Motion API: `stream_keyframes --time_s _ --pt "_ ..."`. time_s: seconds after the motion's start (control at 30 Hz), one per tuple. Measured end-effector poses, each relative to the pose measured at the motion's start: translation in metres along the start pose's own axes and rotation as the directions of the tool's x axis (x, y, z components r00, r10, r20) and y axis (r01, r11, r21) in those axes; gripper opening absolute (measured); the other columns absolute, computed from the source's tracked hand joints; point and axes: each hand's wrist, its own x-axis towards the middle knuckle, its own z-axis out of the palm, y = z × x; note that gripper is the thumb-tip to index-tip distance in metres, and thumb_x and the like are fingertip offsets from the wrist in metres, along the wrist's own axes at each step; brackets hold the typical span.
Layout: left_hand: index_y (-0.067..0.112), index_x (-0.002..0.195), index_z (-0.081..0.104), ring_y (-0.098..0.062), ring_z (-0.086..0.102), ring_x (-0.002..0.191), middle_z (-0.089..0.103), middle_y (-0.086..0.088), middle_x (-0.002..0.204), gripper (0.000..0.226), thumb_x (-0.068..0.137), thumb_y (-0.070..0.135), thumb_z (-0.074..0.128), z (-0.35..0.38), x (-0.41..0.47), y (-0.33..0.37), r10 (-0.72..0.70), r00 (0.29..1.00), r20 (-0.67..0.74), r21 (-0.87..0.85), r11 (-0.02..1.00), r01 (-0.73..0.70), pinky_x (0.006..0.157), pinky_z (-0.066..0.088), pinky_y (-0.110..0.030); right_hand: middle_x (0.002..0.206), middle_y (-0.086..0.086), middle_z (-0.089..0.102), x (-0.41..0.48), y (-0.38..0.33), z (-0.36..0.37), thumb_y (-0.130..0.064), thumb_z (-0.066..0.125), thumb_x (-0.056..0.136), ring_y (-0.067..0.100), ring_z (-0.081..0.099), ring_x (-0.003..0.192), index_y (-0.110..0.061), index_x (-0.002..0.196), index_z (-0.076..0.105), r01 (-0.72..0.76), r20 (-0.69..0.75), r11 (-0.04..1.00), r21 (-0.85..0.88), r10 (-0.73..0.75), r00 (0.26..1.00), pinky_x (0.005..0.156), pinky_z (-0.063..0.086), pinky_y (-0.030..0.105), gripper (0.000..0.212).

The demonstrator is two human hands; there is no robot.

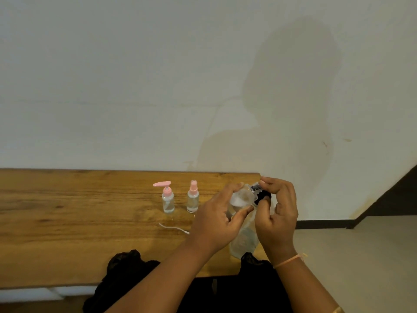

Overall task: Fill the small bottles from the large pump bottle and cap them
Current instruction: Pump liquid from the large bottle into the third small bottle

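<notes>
My left hand [217,219] grips a small clear bottle [240,198], tilted above the wooden table [67,222]. My right hand [278,213] pinches a black cap [262,196] at that bottle's neck. Below both hands stands the large clear bottle [244,239], partly hidden; its pump is not visible. Two small clear bottles stand upright at the table's middle: one with a pink pump top [168,198], one with a pink spray top [193,197].
A thin white tube [173,228] lies on the table in front of the two pink-topped bottles. The table ends just right of my hands, with floor beyond. A pale wall rises behind. Dark cloth [126,265] lies at the near edge.
</notes>
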Motion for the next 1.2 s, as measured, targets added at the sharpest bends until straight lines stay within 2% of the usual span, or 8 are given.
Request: stream_keyframes --time_s 0.17,0.33,0.57,0.87,0.97,1.03,1.1,1.2 --pt "0.042 0.121 0.042 -0.01 0.065 0.073 0.066 0.01 0.098 0.04 0.083 0.051 0.054 0.001 0.0 -0.001 0.017 1.0 -0.021 -0.024 1.0 -0.018 0.064 0.054 -0.035 0.094 0.007 0.055 0.002 -0.003 -0.001 -0.002 0.038 0.078 -0.004 0.053 0.098 -0.008 0.091 0.059 0.014 -0.023 1.0 -0.006 -0.014 1.0 0.083 0.044 0.011 0.025" --pt "0.044 0.121 0.04 -0.011 0.065 0.079 0.064 0.014 0.105 0.043 0.082 0.057 0.05 0.003 0.0 0.0 -0.008 1.0 0.009 -0.022 1.0 0.008 0.068 0.055 -0.034 0.091 0.007 0.054 0.004 0.004 -0.001 -0.001 0.038 0.078 -0.006 0.053 0.096 -0.005 0.086 0.06 0.006 -0.031 1.0 -0.026 -0.006 1.0 0.082 0.044 0.01 0.024" --pt "0.045 0.119 0.038 -0.008 0.062 0.067 0.065 0.013 0.097 0.043 0.081 0.062 0.048 0.002 -0.002 0.0 -0.023 0.999 0.044 -0.012 1.0 0.024 0.062 0.054 -0.032 0.092 0.007 0.053 0.001 0.004 -0.002 0.005 0.038 0.075 -0.005 0.053 0.097 -0.005 0.088 0.06 -0.011 -0.005 1.0 -0.019 0.011 1.0 0.083 0.045 0.011 0.028" --pt "0.044 0.123 0.041 -0.008 0.065 0.08 0.064 0.016 0.109 0.044 0.082 0.057 0.052 0.002 -0.002 0.001 0.005 0.999 -0.041 -0.015 1.0 -0.005 0.067 0.055 -0.031 0.093 0.005 0.055 0.004 -0.003 -0.002 0.0 0.036 0.076 -0.005 0.054 0.097 -0.011 0.09 0.059 0.029 -0.024 0.999 -0.017 -0.029 0.999 0.082 0.044 0.011 0.028" --pt "0.044 0.122 0.039 -0.004 0.063 0.072 0.064 0.017 0.102 0.044 0.082 0.059 0.051 0.001 0.0 0.001 -0.014 1.0 0.003 0.026 1.0 0.014 0.06 0.053 -0.024 0.093 0.006 0.054 0.005 0.004 -0.003 0.002 0.034 0.077 -0.006 0.053 0.098 -0.003 0.087 0.061 0.031 -0.022 0.999 -0.043 -0.032 0.999 0.083 0.045 0.011 0.029" --pt "0.04 0.122 0.044 0.002 0.054 0.056 0.059 0.018 0.082 0.042 0.084 0.055 0.056 -0.002 0.0 0.002 -0.015 0.999 0.028 0.043 0.999 0.013 0.047 0.038 -0.01 0.094 0.006 0.054 0.004 0.008 -0.004 0.003 0.034 0.078 -0.006 0.052 0.099 0.0 0.086 0.062 0.041 -0.007 0.997 -0.061 -0.042 0.999 0.085 0.045 0.012 0.03" --pt "0.033 0.124 0.048 0.003 0.048 0.048 0.05 0.021 0.069 0.042 0.086 0.048 0.06 -0.003 -0.001 0.004 -0.024 0.999 0.042 0.049 0.999 0.022 0.043 0.03 -0.008 0.094 0.008 0.055 0.003 0.011 -0.006 0.003 0.033 0.078 -0.006 0.052 0.1 0.002 0.087 0.063 0.051 0.002 0.997 -0.064 -0.051 0.999 0.086 0.045 0.012 0.031" --pt "0.038 0.123 0.045 0.001 0.051 0.05 0.057 0.018 0.076 0.043 0.085 0.053 0.057 -0.003 0.0 0.004 -0.023 0.999 0.027 0.06 0.998 0.021 0.045 0.033 -0.008 0.094 0.009 0.055 0.002 0.009 -0.005 0.003 0.034 0.077 -0.006 0.052 0.1 0.002 0.088 0.062 0.042 0.001 0.997 -0.059 -0.043 0.999 0.086 0.045 0.012 0.03"
